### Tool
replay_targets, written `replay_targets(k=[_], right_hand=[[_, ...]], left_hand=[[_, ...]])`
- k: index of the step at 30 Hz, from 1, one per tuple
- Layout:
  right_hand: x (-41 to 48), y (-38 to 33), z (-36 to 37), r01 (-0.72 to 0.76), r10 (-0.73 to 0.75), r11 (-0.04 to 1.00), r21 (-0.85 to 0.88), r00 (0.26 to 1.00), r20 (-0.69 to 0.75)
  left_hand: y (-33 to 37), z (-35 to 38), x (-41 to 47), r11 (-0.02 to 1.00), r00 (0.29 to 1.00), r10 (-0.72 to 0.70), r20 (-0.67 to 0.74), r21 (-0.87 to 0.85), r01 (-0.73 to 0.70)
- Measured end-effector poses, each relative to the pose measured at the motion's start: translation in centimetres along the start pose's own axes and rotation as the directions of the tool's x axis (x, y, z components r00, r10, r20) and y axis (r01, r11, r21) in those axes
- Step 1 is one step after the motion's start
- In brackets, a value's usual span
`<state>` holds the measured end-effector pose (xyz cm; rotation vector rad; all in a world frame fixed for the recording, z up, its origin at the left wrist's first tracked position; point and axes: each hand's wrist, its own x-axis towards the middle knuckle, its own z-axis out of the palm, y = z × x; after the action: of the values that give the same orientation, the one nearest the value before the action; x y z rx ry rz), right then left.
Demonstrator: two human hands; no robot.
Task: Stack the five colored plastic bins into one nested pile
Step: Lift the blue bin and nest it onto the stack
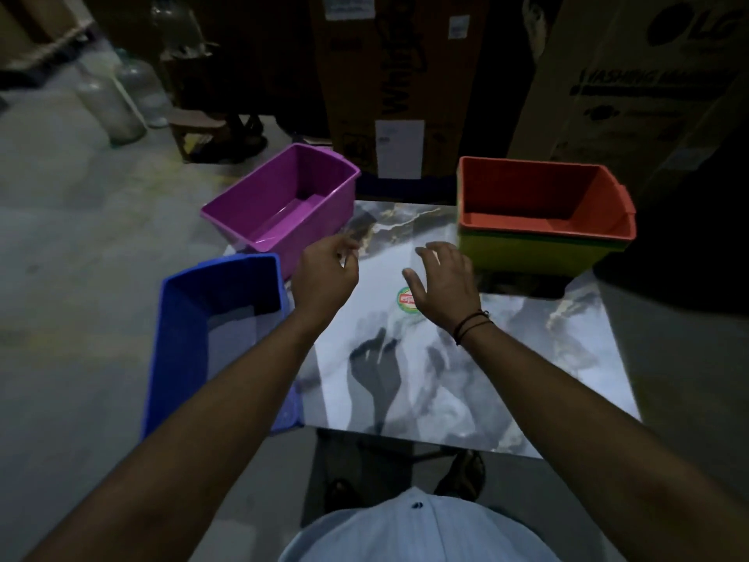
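Two loose bins near my marble-patterned bench (466,383): purple plastic bin (283,204), blue plastic bin (194,330). Orange plastic bin (543,200) nests in yellow-green one (527,253), so the pile grows there. Left hand (324,277), right hand (441,277): apart, empty, fingers spread.

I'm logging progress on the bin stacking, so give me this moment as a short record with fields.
pile: orange bin nested on a yellow-green bin, a green edge between them, far right of the table
loose bins: purple bin far left; blue bin near left, overhanging the table edge
left hand: empty, over the table by the purple bin
right hand: empty, fingers spread, beside the pile
remaining: purple and blue not yet nested
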<state>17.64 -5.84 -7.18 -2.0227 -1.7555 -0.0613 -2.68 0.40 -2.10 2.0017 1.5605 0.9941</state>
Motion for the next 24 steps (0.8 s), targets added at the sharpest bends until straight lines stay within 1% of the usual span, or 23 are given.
replay_targets(k=[5,8,10,13,15,17,20,24], right_hand=[[-0.8,-7.0,2.4,0.096,-0.097,0.994,0.056,0.995,0.023],[-1.1,-11.0,3.5,0.107,-0.114,0.987,0.120,0.992,0.055],[-1.4,-13.6,4.3,0.091,-0.112,0.976,0.199,0.989,0.100],[-1.7,-17.3,5.3,0.016,-0.088,0.939,0.344,0.977,0.194],[-1.9,-19.4,5.7,-0.015,-0.089,0.927,0.374,0.961,0.261],[-2.2,-21.0,6.1,-0.032,-0.104,0.931,0.365,0.932,0.348],[-2.7,-22.0,7.0,-0.010,-0.123,0.960,0.279,0.882,0.456],[-2.6,-21.1,7.1,-0.013,-0.100,0.972,0.235,0.881,0.462]], left_hand=[[-4.2,-4.8,-1.2,0.996,0.997,-0.073,-0.013,0.047,0.074],[-7.1,-7.4,-1.8,0.990,0.994,-0.109,-0.021,0.082,0.110],[-9.0,-9.0,-2.1,0.987,0.993,-0.115,-0.030,0.112,0.117],[-11.4,-10.9,-2.4,0.979,0.991,-0.124,-0.051,0.158,0.131],[-12.7,-11.9,-2.6,0.971,0.986,-0.151,-0.063,0.175,0.160],[-13.9,-12.6,-2.8,0.965,0.982,-0.175,-0.063,0.184,0.184],[-15.2,-13.0,-2.9,0.961,0.979,-0.195,-0.053,0.189,0.201],[-16.2,-12.9,-2.8,0.959,0.981,-0.192,-0.028,0.208,0.193]])
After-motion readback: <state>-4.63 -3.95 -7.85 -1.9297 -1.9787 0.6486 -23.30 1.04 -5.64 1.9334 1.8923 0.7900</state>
